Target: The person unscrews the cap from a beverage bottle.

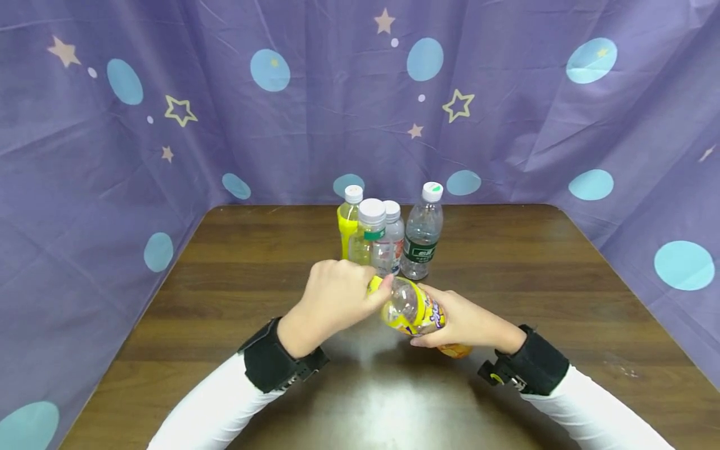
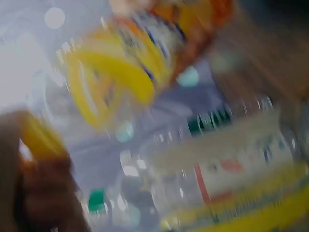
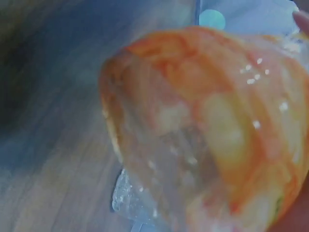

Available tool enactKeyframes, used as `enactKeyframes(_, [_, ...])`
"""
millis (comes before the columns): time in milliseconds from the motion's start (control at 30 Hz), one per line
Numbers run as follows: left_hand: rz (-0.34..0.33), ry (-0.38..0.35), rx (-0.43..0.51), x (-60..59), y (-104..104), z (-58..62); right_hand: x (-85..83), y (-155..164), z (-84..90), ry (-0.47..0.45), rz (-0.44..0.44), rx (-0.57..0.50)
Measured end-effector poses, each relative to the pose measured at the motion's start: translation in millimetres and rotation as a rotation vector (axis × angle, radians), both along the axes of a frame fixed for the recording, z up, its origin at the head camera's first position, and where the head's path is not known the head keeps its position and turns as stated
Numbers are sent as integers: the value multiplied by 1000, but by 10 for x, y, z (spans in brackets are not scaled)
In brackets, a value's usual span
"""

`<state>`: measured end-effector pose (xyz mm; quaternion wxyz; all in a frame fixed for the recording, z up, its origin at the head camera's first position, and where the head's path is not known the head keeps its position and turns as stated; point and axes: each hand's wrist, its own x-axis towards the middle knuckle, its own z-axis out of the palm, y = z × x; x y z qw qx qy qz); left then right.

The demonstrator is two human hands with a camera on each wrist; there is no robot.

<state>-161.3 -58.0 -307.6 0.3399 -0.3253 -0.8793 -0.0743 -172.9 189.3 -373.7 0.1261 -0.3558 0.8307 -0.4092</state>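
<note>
A clear plastic bottle [image 1: 413, 309] with a yellow and orange label is tilted over the table, its neck toward the left hand. Around its label curl the fingers of my right hand [image 1: 464, 319]. My left hand [image 1: 340, 297] pinches a yellow bottle cap [image 2: 43, 137] at the neck end; blur and glare hide the neck in the left wrist view, so I cannot tell whether cap and neck touch. The right wrist view shows the orange lower part of the bottle [image 3: 222, 121] up close, its base facing the camera.
Behind the hands several capped bottles stand upright: a yellow-labelled one [image 1: 347, 225], a wide white-capped one [image 1: 362, 244], a red-and-white-labelled one [image 1: 396, 234], and a green-labelled water bottle [image 1: 422, 234]. The brown wooden table [image 1: 236, 269] ends at a purple curtain [image 1: 349, 125].
</note>
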Motion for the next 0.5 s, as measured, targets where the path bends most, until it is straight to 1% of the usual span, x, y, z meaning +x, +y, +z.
enactKeyframes(33, [-112, 33, -24, -43, -38, 20, -5, 11, 10, -15, 20, -8])
enactKeyframes(67, [-228, 82, -53, -88, -71, 43, -13, 23, 18, -23, 44, -16])
enactKeyframes(133, [-440, 225, -103, -167, -111, 99, -27, 39, 37, -33, 94, -23])
enactKeyframes(167, [-528, 299, -127, -200, -120, 131, -35, 41, 46, -35, 122, -25])
enactKeyframes(200, [-589, 359, -139, -228, -120, 160, -39, 37, 55, -36, 147, -26])
enactKeyframes(233, [-633, 398, -144, -249, -115, 186, -43, 30, 63, -31, 167, -26])
enactKeyframes(267, [-663, 419, -144, -263, -108, 208, -47, 22, 68, -27, 184, -25])
enactKeyframes(333, [-690, 431, -131, -274, -92, 234, -47, 6, 82, -28, 201, -23])
enactKeyframes(400, [-681, 407, -111, -270, -77, 235, -43, 0, 85, -34, 198, -19])
enactKeyframes(500, [-637, 378, -96, -254, -67, 205, -34, 13, 84, -44, 171, -9])
